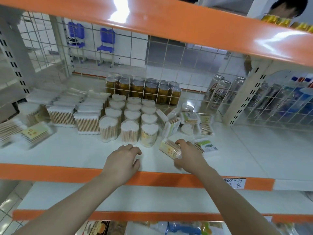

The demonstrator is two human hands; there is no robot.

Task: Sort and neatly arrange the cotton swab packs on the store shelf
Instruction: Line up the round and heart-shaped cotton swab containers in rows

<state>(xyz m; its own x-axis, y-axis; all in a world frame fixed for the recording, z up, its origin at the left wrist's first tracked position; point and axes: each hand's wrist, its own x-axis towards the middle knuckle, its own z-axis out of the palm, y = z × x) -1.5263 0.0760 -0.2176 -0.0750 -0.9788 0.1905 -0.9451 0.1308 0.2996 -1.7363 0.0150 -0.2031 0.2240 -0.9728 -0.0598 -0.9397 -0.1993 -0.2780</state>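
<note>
Far left of white shelf [67, 150]: loose flat packs with yellow labels [32, 133], lying askew and blurred. Just right: rows of rectangular swab packs [87, 123] standing upright, wooden sticks visible, stretching back toward wire mesh [152, 53]. Centre: heart-shaped tubs of swabs [129, 133], upright in three tidy columns, touching one another. Behind them, beyond the mesh: gold cans [144, 89] in a block.

Left hand [122, 160] near front edge of shelf, before the tubs; palm down, fingers loosely curled, holding nothing, fingertips apart from nearest tub.

Right of tubs: jumbled heap of swab packs [188, 121], some tilted, some flat, green and yellow labels mixed.

Right hand [189, 155] with grip closed round a yellow-labelled swab pack [170, 148]; fingers over its far side, thumb under near end, pack tilted and at shelf level; contact with shelf not discernible. Just right of that hand: green-labelled pack [207, 146] lying flat on shelf.

Far right behind mesh: tall drink cans [220, 92]. Orange shelf lip below with handwritten price tag [234, 183]. Overhead: orange upper shelf edge [186, 26].
</note>
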